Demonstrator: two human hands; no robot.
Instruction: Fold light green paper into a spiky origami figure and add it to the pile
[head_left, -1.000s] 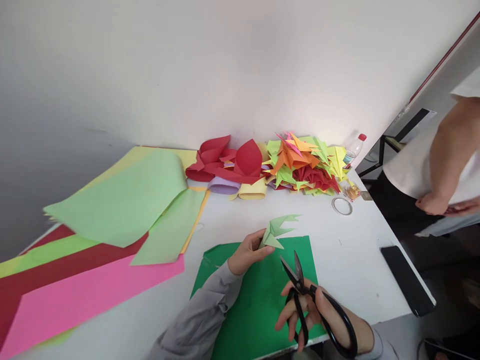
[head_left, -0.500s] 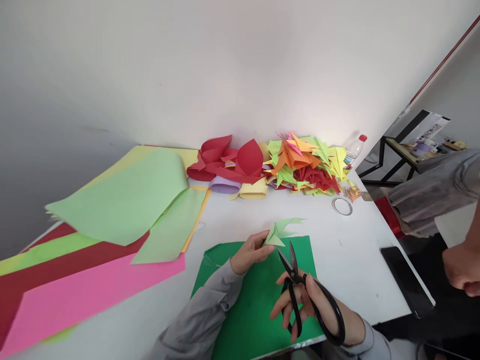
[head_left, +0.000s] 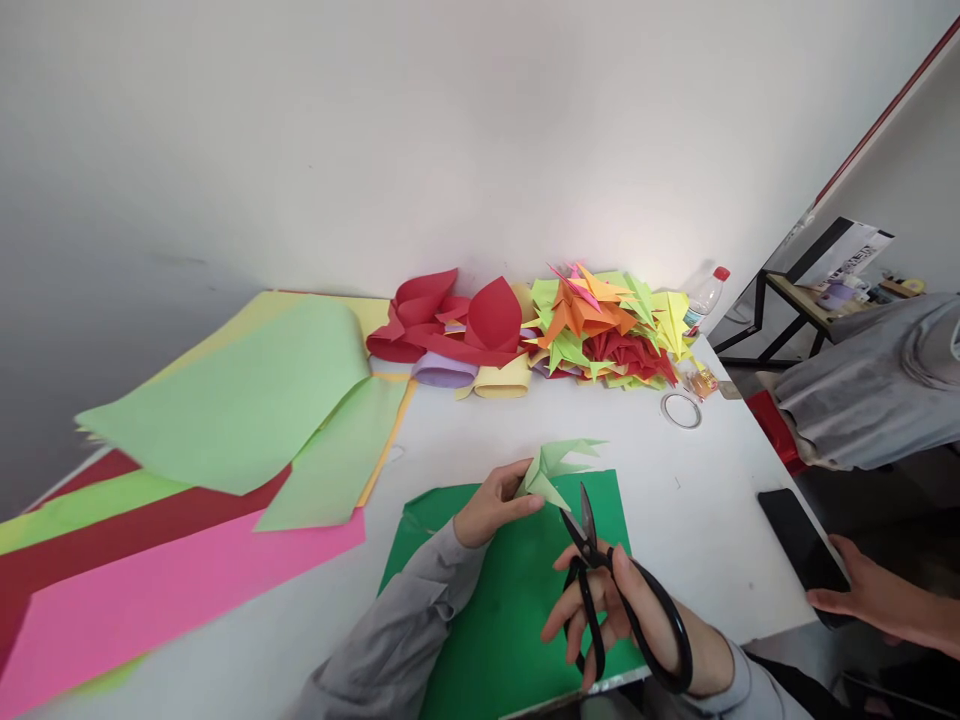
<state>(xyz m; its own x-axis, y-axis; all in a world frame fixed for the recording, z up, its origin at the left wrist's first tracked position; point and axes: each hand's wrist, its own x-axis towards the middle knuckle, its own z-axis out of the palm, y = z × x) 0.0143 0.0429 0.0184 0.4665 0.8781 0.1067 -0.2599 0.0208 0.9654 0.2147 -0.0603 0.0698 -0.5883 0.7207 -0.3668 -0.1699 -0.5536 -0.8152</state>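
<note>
Head view: left hand [head_left: 491,503] pinches folded pale-green paper [head_left: 559,465]; right hand [head_left: 626,620] grips black scissors [head_left: 611,590] over green sheet [head_left: 510,600].

You wear a light grey long-sleeved top. Its left sleeve [head_left: 390,640] bunches in soft folds and ends in a loose cuff just short of your bare left hand [head_left: 491,503]. Beside your bare right hand [head_left: 622,615], only a strip of grey cuff [head_left: 742,690] shows.

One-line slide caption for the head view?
Left hand holds a folded light-green paper piece while right hand grips black scissors above a green sheet.
</note>
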